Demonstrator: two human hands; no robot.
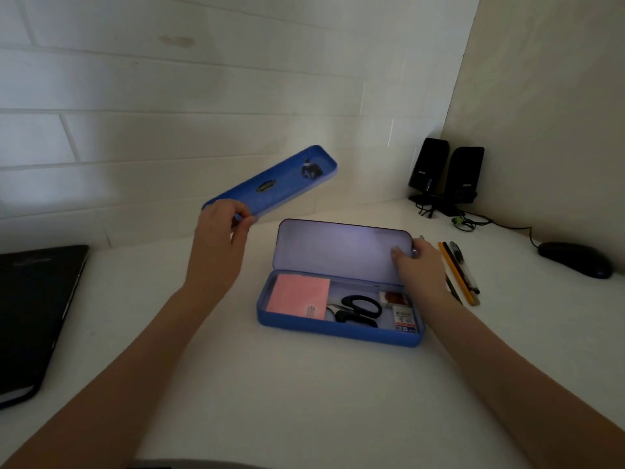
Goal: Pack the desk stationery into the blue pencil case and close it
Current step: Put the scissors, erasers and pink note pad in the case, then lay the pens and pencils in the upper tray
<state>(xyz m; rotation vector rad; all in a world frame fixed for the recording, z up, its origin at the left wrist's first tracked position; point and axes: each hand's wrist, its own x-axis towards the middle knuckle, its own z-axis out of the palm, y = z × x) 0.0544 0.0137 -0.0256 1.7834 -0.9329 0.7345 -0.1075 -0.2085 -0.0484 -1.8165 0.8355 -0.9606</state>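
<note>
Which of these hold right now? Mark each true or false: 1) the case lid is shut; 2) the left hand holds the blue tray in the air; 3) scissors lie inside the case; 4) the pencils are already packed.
1) False: the lid of the pencil case stands open, with the right hand at its edge.
2) True: the left hand holds the blue tray above the desk.
3) True: the scissors lie beside the pink sticky notes.
4) False: the pencils lie on the desk, right of the case.

Left hand (pixel 221 228) lifts blue tray (pixel 274 181); right hand (pixel 421 267) grips lid (pixel 338 248).
</note>
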